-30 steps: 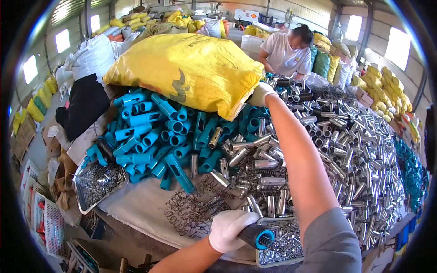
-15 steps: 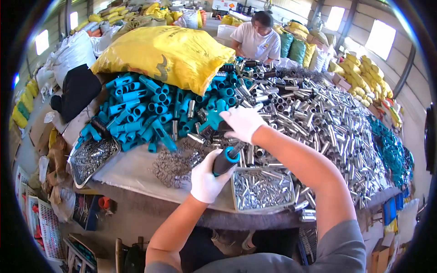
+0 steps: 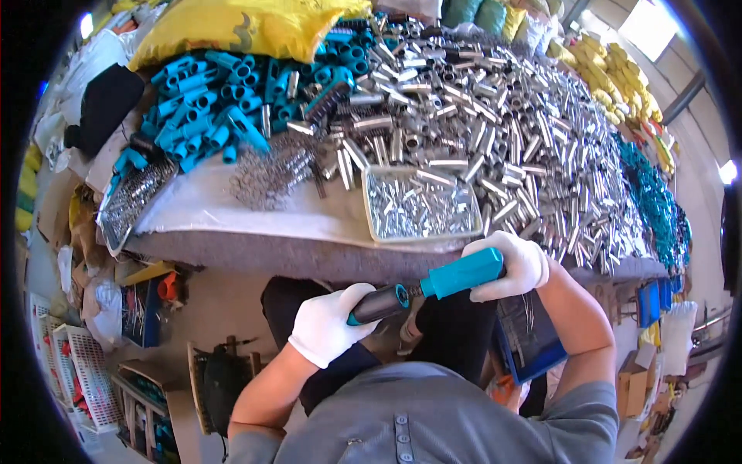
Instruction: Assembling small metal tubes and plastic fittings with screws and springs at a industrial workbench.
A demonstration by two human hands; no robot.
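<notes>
My left hand (image 3: pixel 328 325), in a white glove, is closed around a black cylindrical grip (image 3: pixel 379 305) with teal ends. A thin dark coiled shaft (image 3: pixel 416 291) sticks out of the grip's right end. My right hand (image 3: pixel 522 271), also gloved, grasps a teal plastic sleeve (image 3: pixel 464 273) by its far end. The sleeve's narrow end points at the shaft, in line with the grip; whether the shaft enters it I cannot tell. Both pieces are held above my lap, in front of the table's near edge.
A shallow tray of small metal pins (image 3: pixel 421 209) stands at the table's edge (image 3: pixel 309 259). Behind it lie piled metal tubes (image 3: pixel 495 147). Teal sleeves (image 3: pixel 205 108) are heaped left, below a yellow sack (image 3: pixel 232 31). Thin springs (image 3: pixel 270 170) and another metal tray (image 3: pixel 139 197) lie nearer.
Both hands have come back from over the table to above my lap. My right hand has brought the teal sleeve from the pile to the grip. The view has tilted downward.
</notes>
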